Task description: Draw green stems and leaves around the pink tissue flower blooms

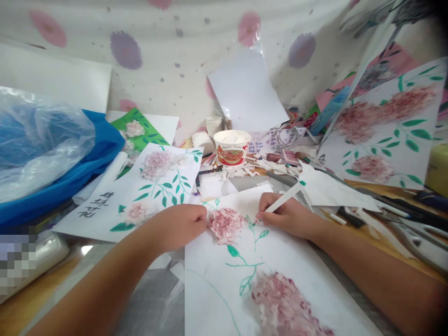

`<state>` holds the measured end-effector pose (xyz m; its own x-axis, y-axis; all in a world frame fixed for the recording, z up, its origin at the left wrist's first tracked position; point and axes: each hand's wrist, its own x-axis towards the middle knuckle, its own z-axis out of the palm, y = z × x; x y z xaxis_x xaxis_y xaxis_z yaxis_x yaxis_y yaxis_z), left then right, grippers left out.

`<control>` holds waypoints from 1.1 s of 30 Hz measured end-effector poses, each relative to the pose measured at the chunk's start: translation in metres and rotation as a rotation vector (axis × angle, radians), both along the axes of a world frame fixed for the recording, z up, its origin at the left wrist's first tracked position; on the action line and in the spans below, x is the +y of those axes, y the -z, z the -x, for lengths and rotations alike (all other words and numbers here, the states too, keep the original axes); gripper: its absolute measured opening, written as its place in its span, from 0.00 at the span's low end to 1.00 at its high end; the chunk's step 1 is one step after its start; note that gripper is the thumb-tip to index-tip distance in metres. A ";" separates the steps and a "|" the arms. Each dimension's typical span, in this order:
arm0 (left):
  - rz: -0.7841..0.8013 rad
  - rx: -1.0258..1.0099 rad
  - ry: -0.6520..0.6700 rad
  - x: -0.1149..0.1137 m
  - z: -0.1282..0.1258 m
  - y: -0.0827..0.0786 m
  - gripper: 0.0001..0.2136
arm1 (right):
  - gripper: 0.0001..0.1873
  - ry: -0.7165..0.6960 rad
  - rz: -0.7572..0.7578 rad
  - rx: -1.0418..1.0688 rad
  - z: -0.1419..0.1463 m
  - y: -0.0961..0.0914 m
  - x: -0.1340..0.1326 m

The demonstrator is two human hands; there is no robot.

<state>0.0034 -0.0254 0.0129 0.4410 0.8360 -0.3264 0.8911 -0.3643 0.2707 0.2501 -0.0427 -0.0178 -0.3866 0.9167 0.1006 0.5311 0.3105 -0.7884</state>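
Observation:
A white sheet (217,280) with green drawn stems and pink-and-white paper flowers lies in front of me. My left hand (182,224) is closed in a loose fist, its fingertips pressed against the upper pink flower (226,225). My right hand (289,215) is closed round a thin white stick (285,201), the stick's lower end near a green leaf beside that flower. A larger pink flower (282,305) sits lower on the same sheet.
A red-and-white bowl (232,147) stands at the back among paper scraps. Finished flower pictures lie at left (154,186) and lean at right (385,130). A blue bag under clear plastic (45,144) fills the left. Tools and scissors (402,224) lie right.

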 end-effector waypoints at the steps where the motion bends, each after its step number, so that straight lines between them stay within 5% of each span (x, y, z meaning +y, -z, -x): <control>1: 0.002 0.004 -0.007 0.000 0.000 0.000 0.10 | 0.09 0.000 -0.013 -0.009 0.000 0.000 0.000; 23: -0.006 0.002 -0.030 0.000 -0.001 0.001 0.09 | 0.07 0.089 -0.129 -0.080 0.002 0.000 0.001; 33: -0.014 -0.004 -0.017 0.000 -0.003 -0.001 0.10 | 0.08 0.060 -0.008 0.094 0.003 0.004 -0.001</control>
<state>0.0063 -0.0252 0.0137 0.4281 0.8478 -0.3130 0.8960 -0.3530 0.2694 0.2472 -0.0435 -0.0215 -0.3192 0.9372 0.1408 0.4733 0.2863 -0.8331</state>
